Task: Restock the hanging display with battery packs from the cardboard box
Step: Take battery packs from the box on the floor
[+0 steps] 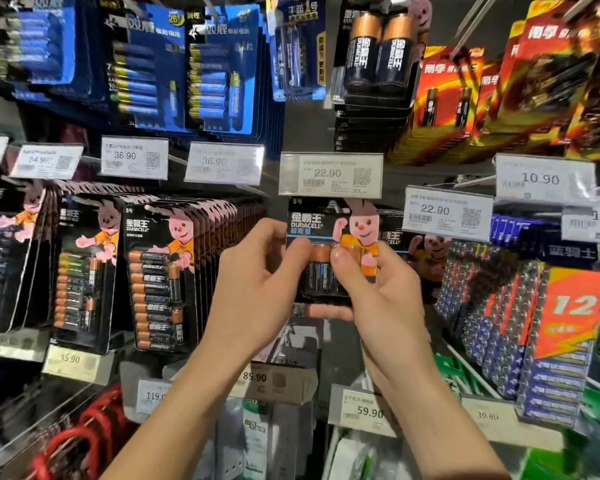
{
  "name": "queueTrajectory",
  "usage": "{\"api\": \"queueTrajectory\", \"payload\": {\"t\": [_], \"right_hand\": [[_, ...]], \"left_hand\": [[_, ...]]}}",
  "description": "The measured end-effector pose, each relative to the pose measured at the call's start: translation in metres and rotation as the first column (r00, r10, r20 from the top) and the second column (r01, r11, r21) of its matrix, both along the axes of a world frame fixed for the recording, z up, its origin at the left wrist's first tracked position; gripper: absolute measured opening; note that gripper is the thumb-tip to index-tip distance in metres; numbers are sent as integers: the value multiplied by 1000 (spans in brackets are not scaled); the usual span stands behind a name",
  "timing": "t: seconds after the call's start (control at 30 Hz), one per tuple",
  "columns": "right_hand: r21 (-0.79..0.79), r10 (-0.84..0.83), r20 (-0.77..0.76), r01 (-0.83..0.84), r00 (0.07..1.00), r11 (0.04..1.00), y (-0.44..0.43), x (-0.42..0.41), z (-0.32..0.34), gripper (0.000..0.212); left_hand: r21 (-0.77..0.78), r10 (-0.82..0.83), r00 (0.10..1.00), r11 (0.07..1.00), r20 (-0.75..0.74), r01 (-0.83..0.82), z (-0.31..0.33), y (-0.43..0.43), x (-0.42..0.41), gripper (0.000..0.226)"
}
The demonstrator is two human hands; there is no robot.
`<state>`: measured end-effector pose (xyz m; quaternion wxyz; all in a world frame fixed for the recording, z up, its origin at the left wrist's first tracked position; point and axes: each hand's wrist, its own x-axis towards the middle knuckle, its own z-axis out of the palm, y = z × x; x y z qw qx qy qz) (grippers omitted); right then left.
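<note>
**Battery pack held up under the 22.90 tag**

Head view: The pack [329, 251], a black card with a pink rabbit and a clear blister over two copper-topped cells, sits at centre frame. Its top edge is just below the 22.90 tag [330, 174]. Whether its hang hole is already on a peg cannot be told, because the tag hides that spot.

The left grip [257, 282] is clamped on the pack's left edge, thumb in front and fingers curled behind. The right grip [378, 289] is clamped on the right side, thumb pressed on the blister and a finger showing under the bottom edge.

Full rows of like packs [160, 282] hang at centre left, and another rabbit card [426, 258] hangs just behind, right of the held pack. The cardboard box cannot be made out for certain at lower centre.

The pack is probably light but bottom-heavy, since the cells sit low on the card. The card should be stiff enough to steer by its edges. The blister looks smooth and may slip under a thumb, so the side edges seem the better hold. The thin strip above the hang hole is the likely weak point, and forcing it onto the peg at an angle could tear it.
</note>
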<state>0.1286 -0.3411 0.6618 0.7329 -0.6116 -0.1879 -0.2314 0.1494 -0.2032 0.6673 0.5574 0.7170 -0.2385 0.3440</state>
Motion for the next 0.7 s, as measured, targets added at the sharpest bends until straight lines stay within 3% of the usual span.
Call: {"api": "queueTrajectory", "payload": {"t": [0.4,0.63,0.7], "right_hand": [[-12,-7,-75,6,997,1000,8,14,-4,13],[-27,-47,-146,44,988,999,1,18,-20,13],[-42,-55,-171,48,984,998,-5,12,-31,22]], "left_hand": [[-110,-34,998,993,-44,29,-12,3,26,18],[-88,154,986,983,-61,-159,-22,-5,46,18],[-92,207,977,973,-43,-210,-24,-3,48,20]]}}
